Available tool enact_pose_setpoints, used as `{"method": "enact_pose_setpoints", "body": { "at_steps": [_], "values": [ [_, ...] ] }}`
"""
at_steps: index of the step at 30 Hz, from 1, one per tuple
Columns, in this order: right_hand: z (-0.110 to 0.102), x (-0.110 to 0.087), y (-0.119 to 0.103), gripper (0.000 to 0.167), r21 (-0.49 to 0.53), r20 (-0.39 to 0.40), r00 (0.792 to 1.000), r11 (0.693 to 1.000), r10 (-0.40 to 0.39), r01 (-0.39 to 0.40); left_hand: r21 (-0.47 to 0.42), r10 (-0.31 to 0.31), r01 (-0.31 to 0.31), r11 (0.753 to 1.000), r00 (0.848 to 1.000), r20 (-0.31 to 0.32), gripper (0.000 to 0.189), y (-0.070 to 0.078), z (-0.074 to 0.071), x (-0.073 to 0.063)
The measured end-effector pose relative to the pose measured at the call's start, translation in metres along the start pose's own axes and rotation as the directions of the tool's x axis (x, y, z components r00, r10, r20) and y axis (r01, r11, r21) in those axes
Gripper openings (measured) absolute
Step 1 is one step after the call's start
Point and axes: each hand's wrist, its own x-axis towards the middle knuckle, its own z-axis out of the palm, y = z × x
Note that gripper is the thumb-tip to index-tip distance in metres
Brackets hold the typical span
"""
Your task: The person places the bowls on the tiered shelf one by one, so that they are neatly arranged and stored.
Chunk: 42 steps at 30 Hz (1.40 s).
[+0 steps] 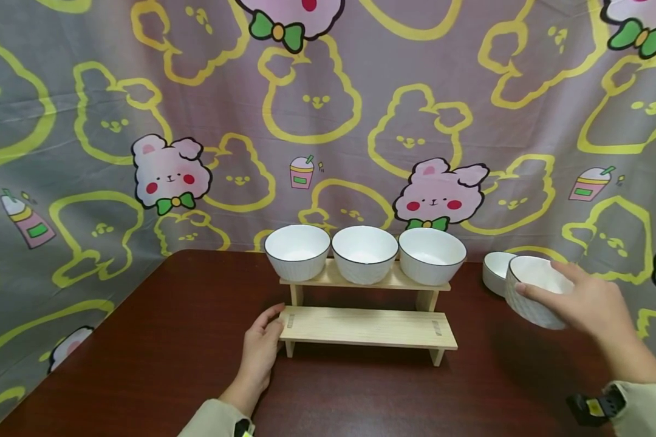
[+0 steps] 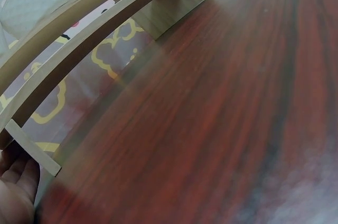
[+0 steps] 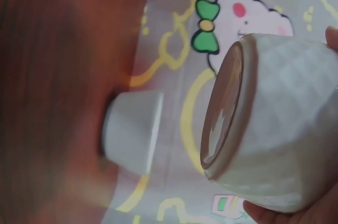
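My right hand (image 1: 596,303) grips a white bowl (image 1: 536,303) with a dark rim, thumb on the near side and fingers at the far side. The right wrist view shows the underside and dimpled wall of this bowl (image 3: 285,123) tilted above the table. My left hand (image 1: 260,349) holds the left end of a two-tier wooden shelf stand (image 1: 361,326) at its lower board. On the upper board stand three white bowls in a row: a left bowl (image 1: 297,255), a middle bowl (image 1: 365,258) and a right bowl (image 1: 432,260).
Another white bowl (image 1: 494,273) sits on the dark red-brown table (image 1: 197,315), right of the stand and partly behind the held bowl. A patterned cloth (image 1: 328,79) with cartoon bunnies hangs along the table's back edge.
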Motion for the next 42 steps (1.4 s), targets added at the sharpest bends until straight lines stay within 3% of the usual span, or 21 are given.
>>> {"method": "enact_pose_setpoints", "body": {
  "at_steps": [34,42],
  "values": [
    [-0.052,-0.009,-0.078,0.085,0.046,-0.036,0.991,0.991,-0.128,0.129,-0.009,0.007,-0.007,1.0,1.0,0.016,0.037,-0.002,0.0,0.001],
    [-0.057,-0.009,-0.094,0.083,0.12,-0.012,0.989,0.982,-0.145,0.145,-0.013,0.008,-0.008,1.0,1.0,0.014,0.037,-0.002,0.0,0.001]
  ]
}}
